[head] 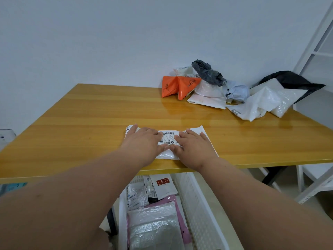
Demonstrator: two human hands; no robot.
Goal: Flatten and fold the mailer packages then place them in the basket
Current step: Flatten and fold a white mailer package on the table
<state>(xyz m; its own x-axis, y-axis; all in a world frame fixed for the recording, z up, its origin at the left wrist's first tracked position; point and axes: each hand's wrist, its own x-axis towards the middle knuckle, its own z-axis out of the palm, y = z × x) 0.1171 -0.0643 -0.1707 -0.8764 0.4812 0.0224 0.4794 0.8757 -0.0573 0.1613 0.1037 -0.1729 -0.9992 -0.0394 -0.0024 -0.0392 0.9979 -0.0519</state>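
Pressing down on a white mailer (168,141), both hands lie flat on it near the front edge of the wooden bench (81,120). The left hand (142,143) has its fingers (155,134) straight and spread across the left part of the package, the thumb reaching up toward its far left corner. The right hand (193,147) lies the same way over the right part, fingers (182,137) straight and pointing inward. Neither hand curls round anything; both simply press with open palms. Between the two sets of fingertips shows the mailer's printed label (168,137) with barcodes. The mailer looks folded into a long strip lying crosswise, its right corner sticking out beyond the right fingers.

Well beyond the fingers, at the far right of the bench against the wall, sits a loose pile of crumpled mailers: an orange mailer (177,86) nearest the left, a dark grey bag (209,72) on top, a pale blue bag (237,91) beside it, white bags (259,103) spreading right, and a black-and-white bag (288,82) at the end.

Below the wrists, under the near edge of the bench, stands a white basket (200,204) with a perforated wall. Inside it lie flattened packages: a clear bubble mailer (155,224) on top of a pink mailer (177,202), and behind them a white mailer with a red logo (163,186).
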